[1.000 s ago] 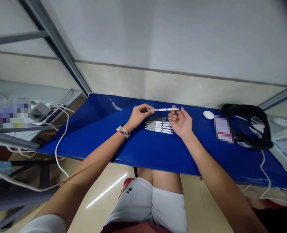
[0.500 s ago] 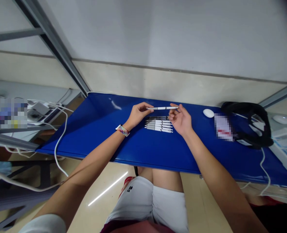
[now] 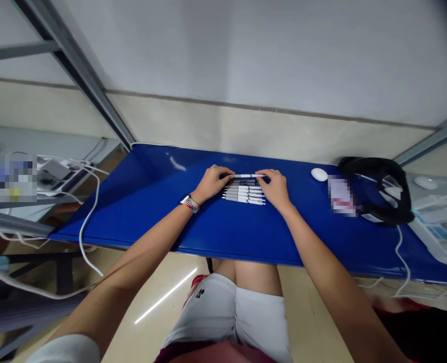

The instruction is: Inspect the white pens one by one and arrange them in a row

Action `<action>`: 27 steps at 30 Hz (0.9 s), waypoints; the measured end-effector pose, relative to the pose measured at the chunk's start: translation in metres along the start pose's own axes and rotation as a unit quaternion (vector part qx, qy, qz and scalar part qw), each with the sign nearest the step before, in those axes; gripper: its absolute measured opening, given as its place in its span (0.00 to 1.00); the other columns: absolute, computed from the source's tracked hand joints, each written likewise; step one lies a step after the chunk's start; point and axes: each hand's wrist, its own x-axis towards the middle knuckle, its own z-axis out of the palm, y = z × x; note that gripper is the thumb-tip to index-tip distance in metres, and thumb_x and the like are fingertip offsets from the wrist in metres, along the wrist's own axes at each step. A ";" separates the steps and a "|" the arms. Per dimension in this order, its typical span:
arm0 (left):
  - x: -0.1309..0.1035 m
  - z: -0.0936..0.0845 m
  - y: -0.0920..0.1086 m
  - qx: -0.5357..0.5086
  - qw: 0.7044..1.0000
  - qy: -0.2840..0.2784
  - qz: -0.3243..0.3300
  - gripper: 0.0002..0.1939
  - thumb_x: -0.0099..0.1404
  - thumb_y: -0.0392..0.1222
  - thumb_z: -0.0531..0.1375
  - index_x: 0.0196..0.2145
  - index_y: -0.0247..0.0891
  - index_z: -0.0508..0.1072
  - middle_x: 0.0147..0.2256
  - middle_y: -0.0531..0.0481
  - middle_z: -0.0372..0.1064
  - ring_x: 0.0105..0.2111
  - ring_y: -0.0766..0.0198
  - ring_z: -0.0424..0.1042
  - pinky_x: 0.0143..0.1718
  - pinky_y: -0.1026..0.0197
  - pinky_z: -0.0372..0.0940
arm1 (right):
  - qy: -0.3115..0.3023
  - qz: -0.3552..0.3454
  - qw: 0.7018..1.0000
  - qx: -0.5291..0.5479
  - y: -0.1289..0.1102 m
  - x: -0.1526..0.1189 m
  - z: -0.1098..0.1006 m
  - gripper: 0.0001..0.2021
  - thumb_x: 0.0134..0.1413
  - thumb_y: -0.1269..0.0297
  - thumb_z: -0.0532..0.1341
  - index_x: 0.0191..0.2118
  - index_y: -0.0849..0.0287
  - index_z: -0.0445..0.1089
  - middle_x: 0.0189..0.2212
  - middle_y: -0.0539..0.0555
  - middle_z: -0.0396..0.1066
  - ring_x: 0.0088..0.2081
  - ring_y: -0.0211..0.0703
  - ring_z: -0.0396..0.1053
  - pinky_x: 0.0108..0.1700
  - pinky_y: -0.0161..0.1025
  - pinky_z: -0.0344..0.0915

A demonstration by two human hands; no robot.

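Note:
A white pen [image 3: 244, 176] lies crosswise between my hands, just beyond a row of pens on the blue table [image 3: 216, 229]. My left hand [image 3: 211, 182] pinches its left end, and my right hand [image 3: 275, 185] pinches its right end. The row holds several white pens with grey grips [image 3: 244, 194], side by side with their tips to the left. Dark shapes show between the held pen and the white ones; I cannot make out what they are.
On the right are a white oval object [image 3: 319, 175], a blurred packet [image 3: 341, 196], a black strap-like headset [image 3: 405, 194] and a white cable [image 3: 399, 252]. A metal frame post [image 3: 91, 80] stands at the left, near another cable [image 3: 89, 222].
Both hands have come down toward the row with the pen. My right hand has turned and moved inward, its fingers now closed on the pen's right end.

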 end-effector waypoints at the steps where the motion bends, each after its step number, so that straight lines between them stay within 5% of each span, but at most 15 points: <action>1: 0.000 0.000 -0.001 0.005 1.000 -0.008 0.006 0.09 0.71 0.43 0.63 0.42 0.46 0.86 0.42 0.46 0.84 0.41 0.52 0.79 0.52 0.48 0.64 | -0.012 -0.003 1.000 -0.021 0.003 0.000 0.001 0.10 0.62 0.66 0.64 0.43 0.48 0.83 0.42 0.57 0.81 0.48 0.59 0.72 0.60 0.59 0.64; 27: -0.001 -0.002 0.010 0.090 0.995 -0.048 0.000 0.10 0.72 0.37 0.58 0.40 0.41 0.81 0.44 0.47 0.83 0.46 0.53 0.76 0.57 0.46 0.61 | -0.024 -0.031 0.986 -0.161 0.006 0.000 0.001 0.11 0.64 0.70 0.59 0.41 0.56 0.81 0.41 0.59 0.81 0.46 0.57 0.74 0.54 0.53 0.68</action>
